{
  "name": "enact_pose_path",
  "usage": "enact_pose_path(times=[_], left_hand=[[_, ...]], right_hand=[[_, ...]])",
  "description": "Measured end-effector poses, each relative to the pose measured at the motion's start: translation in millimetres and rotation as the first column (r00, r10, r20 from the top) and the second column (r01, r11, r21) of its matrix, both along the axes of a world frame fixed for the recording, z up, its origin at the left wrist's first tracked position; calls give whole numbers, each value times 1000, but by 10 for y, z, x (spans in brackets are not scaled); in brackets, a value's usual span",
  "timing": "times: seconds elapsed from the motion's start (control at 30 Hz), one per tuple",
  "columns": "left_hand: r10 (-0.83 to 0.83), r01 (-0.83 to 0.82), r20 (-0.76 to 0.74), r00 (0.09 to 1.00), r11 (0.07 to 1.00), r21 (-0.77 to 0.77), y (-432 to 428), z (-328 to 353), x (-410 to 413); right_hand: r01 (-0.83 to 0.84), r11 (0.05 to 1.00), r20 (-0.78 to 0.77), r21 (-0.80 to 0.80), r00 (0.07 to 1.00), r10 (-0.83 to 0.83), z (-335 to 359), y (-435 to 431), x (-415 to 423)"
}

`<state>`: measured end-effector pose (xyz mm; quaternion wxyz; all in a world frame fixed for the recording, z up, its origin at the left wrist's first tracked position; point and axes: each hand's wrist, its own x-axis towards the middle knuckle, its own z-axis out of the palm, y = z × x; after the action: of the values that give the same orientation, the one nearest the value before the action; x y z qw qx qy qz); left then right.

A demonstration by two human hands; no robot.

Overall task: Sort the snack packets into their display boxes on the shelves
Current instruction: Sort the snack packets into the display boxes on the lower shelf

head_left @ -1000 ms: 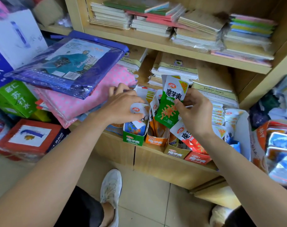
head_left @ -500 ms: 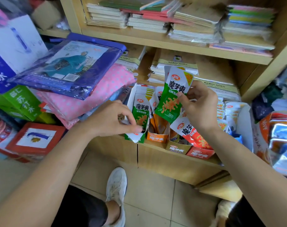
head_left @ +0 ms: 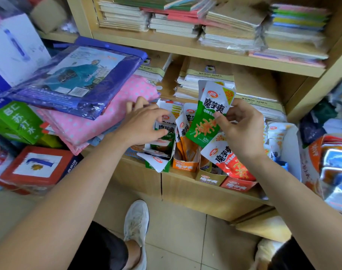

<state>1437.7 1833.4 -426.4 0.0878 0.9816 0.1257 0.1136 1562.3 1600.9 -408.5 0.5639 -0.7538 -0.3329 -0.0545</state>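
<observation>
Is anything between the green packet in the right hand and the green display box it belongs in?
Yes. The left hand covers the green box opening, over packets already inside; the right hand pinches the green packet up beside it.

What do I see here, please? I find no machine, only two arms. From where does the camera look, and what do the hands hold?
There is no machine. A person works with bare hands, and one camera worn on the head looks forward and down, so you see the person's own arms. The right hand pinches a green snack packet above a row of display boxes on the wooden shelf: green display box, orange box, tan box, red box. The left hand is at the packets standing in the green display box; whether it pinches one, I cannot tell. A red packet sticks up below the right hand. Notebooks are stacked above.
</observation>
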Motion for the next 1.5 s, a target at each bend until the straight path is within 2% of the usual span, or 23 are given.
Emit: enact_pose_path(times=[0.13, 0.33, 0.47, 0.57, 0.67, 0.73, 0.8, 0.87, 0.93, 1.0, 1.07, 1.13, 1.23, 1.33, 1.4, 1.5], left_hand=[[-65, 68, 118, 991, 997, -21, -4, -3, -155], [-98, 107, 57, 994, 974, -198, -5, 61, -429], [-93, 110, 79, 993, 958, -264, 27, 93, -529], [-81, 96, 64, 995, 950, -298, -23, 160, -554], [-68, 86, 64, 996, 937, -338, -36, 155, -565], [-40, 70, 89, 995, 930, -362, -28, 135, -560], [-14, 58, 120, 993, 927, -371, -27, 119, -555], [-5, 57, 143, 990, 931, -361, -34, 105, -554], [-21, 71, 135, 991, 924, -375, -30, 100, -559], [-65, 93, 74, 995, 876, -473, -4, 121, -577], [-154, 105, -38, 987, 813, -572, 41, 167, -631], [-238, 115, -132, 962, 795, -596, 69, 191, -693], [-206, 117, -107, 973, 834, -539, 16, 162, -704], [-88, 103, 53, 995, 830, -549, -46, 98, -642], [0, 83, 157, 988, 847, -525, -40, 62, -613], [121, 15, 282, 952, 899, -437, -37, 26, -563]], right_hand=[[-4, 1000, -7, 7, 1000, 4, 12, -4, 6], [-20, 998, -33, 65, 999, 22, 80, 30, -40], [-13, 983, -13, 181, 1000, 16, 229, 183, -145], [11, 979, 21, 205, 1000, -16, 277, 478, -226], [52, 996, 145, 77, 987, -63, 167, 809, -319], [3, 987, 151, -161, 988, 22, 60, 939, -341], [-129, 929, 72, -346, 984, 163, 10, 963, -323], [-204, 897, 26, -392, 972, 232, 15, 920, -262], [-296, 882, -74, -365, 954, 290, 68, 832, -216], [-439, 836, -217, -330, 897, 386, 117, 714, -191], [-542, 751, -299, -376, 838, 456, 145, 596, -203], [-594, 659, -332, -460, 804, 493, 165, 503, -254], [-608, 577, -305, -545, 786, 538, 173, 400, -370], [-503, 606, -130, -616, 824, 552, 144, 356, -458], [-396, 703, -8, -590, 874, 486, 92, 318, -520], [-223, 872, 164, -436, 933, 321, -48, 267, -646]])
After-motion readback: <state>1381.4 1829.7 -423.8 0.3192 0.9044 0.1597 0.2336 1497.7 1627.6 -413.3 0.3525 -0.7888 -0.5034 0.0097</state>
